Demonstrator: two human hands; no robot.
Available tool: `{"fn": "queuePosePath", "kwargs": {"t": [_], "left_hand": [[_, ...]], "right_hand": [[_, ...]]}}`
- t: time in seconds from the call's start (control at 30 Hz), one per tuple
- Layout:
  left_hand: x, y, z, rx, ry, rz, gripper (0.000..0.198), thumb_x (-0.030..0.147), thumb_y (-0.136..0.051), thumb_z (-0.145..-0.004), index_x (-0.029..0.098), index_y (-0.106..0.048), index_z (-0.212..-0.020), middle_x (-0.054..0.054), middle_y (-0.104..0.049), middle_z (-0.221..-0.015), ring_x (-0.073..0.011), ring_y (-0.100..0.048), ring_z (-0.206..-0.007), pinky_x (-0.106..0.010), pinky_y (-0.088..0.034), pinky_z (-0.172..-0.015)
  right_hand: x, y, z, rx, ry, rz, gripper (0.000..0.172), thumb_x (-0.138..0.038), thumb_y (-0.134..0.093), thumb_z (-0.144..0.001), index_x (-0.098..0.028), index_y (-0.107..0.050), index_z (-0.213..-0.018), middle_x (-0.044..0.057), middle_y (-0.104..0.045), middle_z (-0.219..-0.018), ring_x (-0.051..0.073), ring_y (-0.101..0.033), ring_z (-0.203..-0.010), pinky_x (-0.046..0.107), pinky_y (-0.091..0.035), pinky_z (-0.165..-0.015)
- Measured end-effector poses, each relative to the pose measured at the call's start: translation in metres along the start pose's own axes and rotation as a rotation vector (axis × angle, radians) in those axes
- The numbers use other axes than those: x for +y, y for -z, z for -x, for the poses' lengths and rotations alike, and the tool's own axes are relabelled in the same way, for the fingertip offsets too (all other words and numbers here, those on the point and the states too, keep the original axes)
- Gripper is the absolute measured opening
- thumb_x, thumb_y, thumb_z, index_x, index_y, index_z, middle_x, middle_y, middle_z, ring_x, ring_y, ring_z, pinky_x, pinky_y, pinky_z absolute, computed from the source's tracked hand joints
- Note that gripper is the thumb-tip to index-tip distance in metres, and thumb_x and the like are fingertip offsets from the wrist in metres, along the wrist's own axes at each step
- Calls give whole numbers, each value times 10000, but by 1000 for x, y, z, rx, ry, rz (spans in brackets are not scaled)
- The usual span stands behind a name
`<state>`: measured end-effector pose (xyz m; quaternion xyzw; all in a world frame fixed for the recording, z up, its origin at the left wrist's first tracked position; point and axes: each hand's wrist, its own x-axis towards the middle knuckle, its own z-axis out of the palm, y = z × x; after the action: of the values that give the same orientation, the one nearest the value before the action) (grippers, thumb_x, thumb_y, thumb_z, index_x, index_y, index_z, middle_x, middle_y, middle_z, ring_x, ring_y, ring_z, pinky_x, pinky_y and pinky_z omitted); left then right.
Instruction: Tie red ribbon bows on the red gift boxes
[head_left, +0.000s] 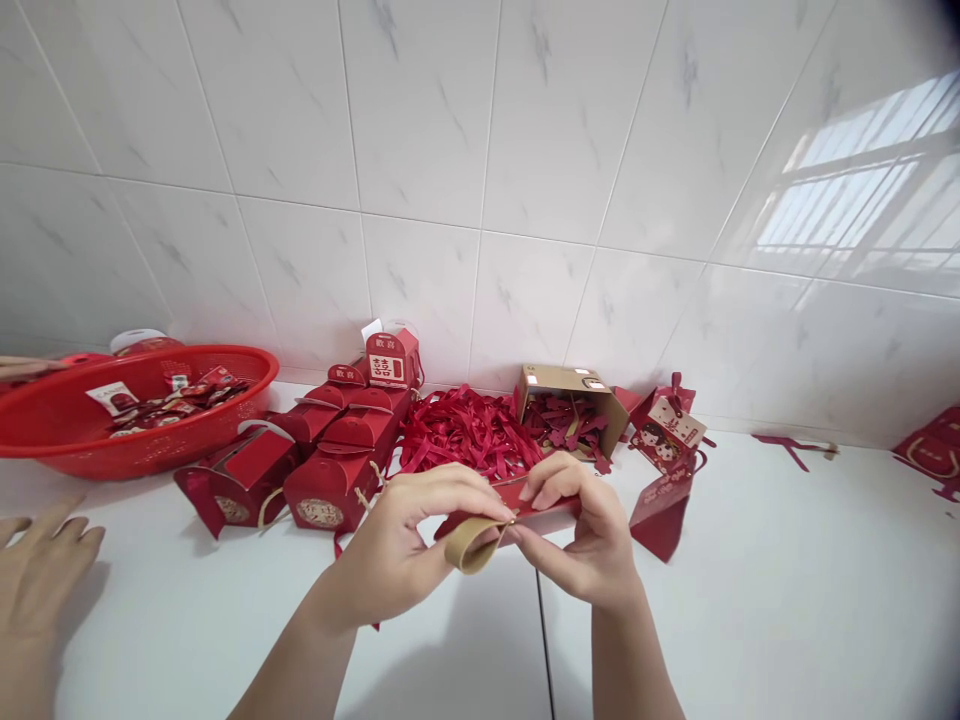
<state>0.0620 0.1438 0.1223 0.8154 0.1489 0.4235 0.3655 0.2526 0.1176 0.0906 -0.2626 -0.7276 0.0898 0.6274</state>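
Note:
Above the white table, my left hand [409,530] pinches a loop of gold ribbon [471,548] between thumb and fingers. My right hand [581,530] curls over a red paper gift box [551,517], with its thumb tip meeting the ribbon at the box's near edge. Both hands come together at this spot, and they hide much of the box. Just beyond them lies a heap of dark red ribbons [469,430]. Folded red gift boxes [326,490] with gold print stand left of my left hand.
A red plastic basket [247,375] holds small wrapped packets. Another person's hand [49,560] rests on the table at left. An open cardboard box [619,415] contains red tags. More red boxes [664,510] and a loose ribbon [787,445] lie to the right, before the tiled wall [540,160].

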Motion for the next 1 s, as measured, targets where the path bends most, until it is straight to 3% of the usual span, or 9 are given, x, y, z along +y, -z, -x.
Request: {"fn": "queuePosePath", "kwargs": {"t": [0.13, 0.23, 0.4, 0.63, 0.8, 0.93, 1.0], "left_hand": [[3, 3, 3, -44, -36, -2, 234, 147, -573, -855, 238, -735, -999, -102, -680, -970, -221, -657, -895, -359, -572, -769], [3, 3, 4, -19, -95, -7, 260, 140, -591, -841, 253, -722, -1035, -111, -658, -1109, -261, -618, -1058, -398, -549, -874], [2, -2, 5, -42, -162, 32, 327, 101, -601, -823, 263, -668, -1099, -67, -698, -1080, -251, -606, -1109, -423, -484, -994], [0, -5, 13, -37, -74, 156, 506, 245, -519, -911, 305, -348, -1384, -64, -678, -1125, -217, -585, -1149, -379, -485, -997], [-1, -6, 12, -28, -123, 82, 524, 202, -576, -866, 261, -381, -1350, -87, -708, -1055, -244, -626, -1077, -414, -495, -970], [-9, -9, 8, 22, -225, -64, 456, 50, -609, -790, 259, -513, -1184, -74, -705, -1023, -214, -669, -966, -332, -550, -825], [-16, -9, 6, 67, -301, -125, 417, 19, -589, -792, 263, -538, -1126, -57, -712, -991, -197, -681, -911, -326, -542, -797]], "right_hand": [[-4, -1, 0, 19, 53, -5, 273, -70, -692, -703, -230, -526, -848, 28, -642, -817, 174, -607, -701, 317, -481, -621], [-6, -2, -1, 43, 104, -1, 277, -47, -676, -702, -234, -537, -853, 18, -643, -764, 170, -594, -653, 326, -475, -598], [-9, -3, 0, 69, 162, -6, 297, -35, -668, -695, -236, -543, -875, 17, -646, -750, 166, -587, -621, 330, -462, -573], [-12, -5, 2, 112, 239, 33, 265, -70, -651, -699, -245, -531, -858, 7, -660, -712, 163, -580, -573, 350, -461, -557], [-12, -5, 2, 135, 265, 52, 277, -65, -648, -693, -244, -541, -875, 9, -661, -703, 165, -581, -566, 353, -463, -542], [-8, -10, 3, 188, 276, 43, 300, -46, -656, -684, -237, -551, -890, 16, -656, -726, 169, -582, -585, 347, -456, -543], [-8, -11, 3, 201, 212, 15, 289, -49, -659, -696, -238, -548, -885, 18, -646, -740, 172, -578, -606, 348, -460, -562]]}}
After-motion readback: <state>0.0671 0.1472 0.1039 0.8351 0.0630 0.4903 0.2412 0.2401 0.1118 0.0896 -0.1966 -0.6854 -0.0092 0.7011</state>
